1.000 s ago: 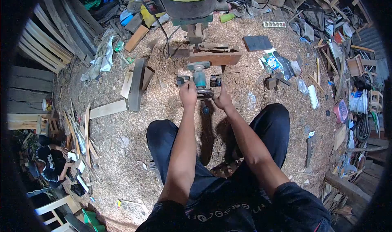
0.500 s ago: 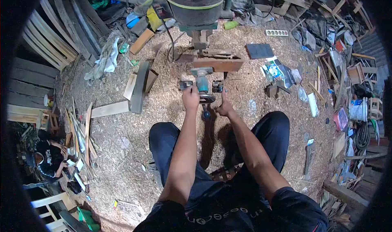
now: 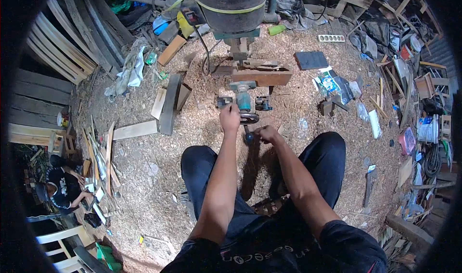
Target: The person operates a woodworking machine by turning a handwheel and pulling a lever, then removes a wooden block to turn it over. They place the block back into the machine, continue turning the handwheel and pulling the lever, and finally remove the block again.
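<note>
A machine with a teal body [image 3: 244, 100] and a black handwheel [image 3: 248, 118] stands in front of me. My left hand [image 3: 230, 117] is closed at the left side of the handwheel, gripping it. Below the wheel hangs a lever with a dark ball knob [image 3: 249, 136]. Just right of that lever is my right hand [image 3: 267, 134], its fingers loosely bent toward the knob and apparently holding nothing. Beyond the wheel, a reddish-brown wooden piece [image 3: 269, 77] lies across the machine under its dark upper housing [image 3: 231, 8].
Wood shavings cover the floor [image 3: 144, 186]. Boards [image 3: 171, 104] lie left of the machine, and a dark slab [image 3: 311, 60] lies right. A power strip [image 3: 331, 38] is farther back. Another person [image 3: 62, 186] sits at far left among wood pieces. Scrap wood and bags line the right side.
My right hand has drawn back from the block right of the wheel toward the ball-ended lever, its fingers now more bent. My left hand stays at the wheel. The whole view has shifted slightly.
</note>
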